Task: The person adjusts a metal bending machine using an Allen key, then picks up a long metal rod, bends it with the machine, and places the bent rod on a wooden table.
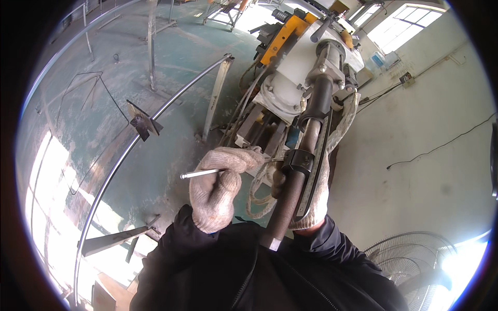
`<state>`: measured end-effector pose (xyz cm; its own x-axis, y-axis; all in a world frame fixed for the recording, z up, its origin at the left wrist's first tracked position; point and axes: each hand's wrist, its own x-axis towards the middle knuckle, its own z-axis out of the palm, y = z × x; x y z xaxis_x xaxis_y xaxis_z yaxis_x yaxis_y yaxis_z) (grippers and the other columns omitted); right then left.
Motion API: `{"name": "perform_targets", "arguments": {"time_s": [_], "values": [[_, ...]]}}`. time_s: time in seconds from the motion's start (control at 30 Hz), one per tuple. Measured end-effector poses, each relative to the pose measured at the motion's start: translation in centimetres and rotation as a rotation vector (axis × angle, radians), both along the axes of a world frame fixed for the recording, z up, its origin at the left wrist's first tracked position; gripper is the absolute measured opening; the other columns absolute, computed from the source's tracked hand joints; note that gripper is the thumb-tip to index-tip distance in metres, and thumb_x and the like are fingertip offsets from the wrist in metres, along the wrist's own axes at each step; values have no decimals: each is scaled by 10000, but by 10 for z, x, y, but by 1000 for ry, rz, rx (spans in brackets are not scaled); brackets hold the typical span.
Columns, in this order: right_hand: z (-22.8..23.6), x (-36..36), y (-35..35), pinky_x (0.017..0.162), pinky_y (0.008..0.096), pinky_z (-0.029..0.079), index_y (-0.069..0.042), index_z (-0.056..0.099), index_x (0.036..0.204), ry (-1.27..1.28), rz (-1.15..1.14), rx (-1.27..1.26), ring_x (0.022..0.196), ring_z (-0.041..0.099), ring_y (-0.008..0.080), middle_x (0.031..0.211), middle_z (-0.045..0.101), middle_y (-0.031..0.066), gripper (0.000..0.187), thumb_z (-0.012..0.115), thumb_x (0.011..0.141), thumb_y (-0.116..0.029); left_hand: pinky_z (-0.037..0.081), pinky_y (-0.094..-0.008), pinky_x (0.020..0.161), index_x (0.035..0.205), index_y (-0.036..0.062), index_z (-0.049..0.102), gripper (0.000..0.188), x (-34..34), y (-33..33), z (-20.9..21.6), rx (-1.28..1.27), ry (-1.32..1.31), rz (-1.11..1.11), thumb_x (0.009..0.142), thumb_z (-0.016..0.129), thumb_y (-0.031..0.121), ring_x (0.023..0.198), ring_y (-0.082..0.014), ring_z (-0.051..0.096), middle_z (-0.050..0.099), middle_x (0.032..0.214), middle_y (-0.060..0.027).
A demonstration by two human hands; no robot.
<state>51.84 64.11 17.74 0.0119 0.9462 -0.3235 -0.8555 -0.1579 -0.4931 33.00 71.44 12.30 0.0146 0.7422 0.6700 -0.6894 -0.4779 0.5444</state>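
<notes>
My left hand (218,184), in a knitted work glove, is closed round a silver hex key (199,173). The key's rounded end sticks out to the left; its other end reaches toward a black clamp collar (298,161). Whether its tip sits in the collar's screw is hard to see. The collar sits around a thick threaded rod (287,205), which slants from the machine toward my chest. My right hand (320,194), also gloved, wraps the rod from behind, just below the collar. Its fingertips show on the rod's left side. Beside the rod runs a flat slotted metal bar (313,189).
A large white machine (293,78) with a yellow panel (284,39) stands ahead, with hoses and cables below it. A long bent metal tube (174,98) on stands curves along the left. A pale wall (425,145) rises at right, and a fan (410,259) stands at lower right.
</notes>
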Motion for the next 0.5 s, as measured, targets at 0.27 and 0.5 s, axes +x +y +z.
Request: {"name": "perform_targets", "arguments": {"time_s": [0.27,0.5], "values": [[1,-7,-8,716,542,677,-54,655,1418,271,-22,82,860,771,420,1107,758,269,865,452,1101,-832,652,-487,950,1141,-54,669,369,25,12,-18,70,111,202,1218,579,296,1037,-375,786,751,1095,-253],[-8,-1,-3,820,570,714,-16,626,1446,193,57,189,940,799,476,1143,744,331,825,450,1139,-761,641,-465,922,1138,-41,669,299,18,21,-11,30,129,137,1211,575,233,1006,-348,783,756,1058,-227]]}}
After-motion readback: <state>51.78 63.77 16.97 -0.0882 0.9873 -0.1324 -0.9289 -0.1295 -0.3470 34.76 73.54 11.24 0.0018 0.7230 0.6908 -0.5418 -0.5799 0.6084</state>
